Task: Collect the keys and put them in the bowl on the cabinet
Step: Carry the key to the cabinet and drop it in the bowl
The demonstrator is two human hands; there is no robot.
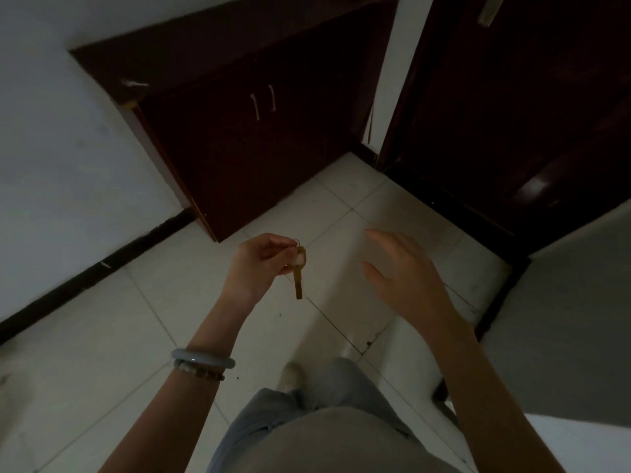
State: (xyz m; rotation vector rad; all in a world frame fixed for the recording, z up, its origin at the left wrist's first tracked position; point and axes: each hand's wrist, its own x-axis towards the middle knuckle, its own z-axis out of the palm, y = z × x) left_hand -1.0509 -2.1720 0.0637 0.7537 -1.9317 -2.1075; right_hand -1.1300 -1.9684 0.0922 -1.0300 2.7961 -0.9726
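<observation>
My left hand [261, 264] is shut on the ring of the keys [298, 274]; a brass key hangs down from it over the tiled floor. My right hand [403, 273] is open beside it, fingers spread, holding nothing. The dark wooden cabinet [246, 145] stands ahead against the white wall, with two small metal handles on its doors. Its top shows only as a dark surface, and I see no bowl in this view.
A dark wooden door [519, 107] stands at the right with a metal handle near the top edge. A grey surface [573, 319] juts in at the right. White floor tiles [164, 336] lie below, and my legs and a shoe are underneath.
</observation>
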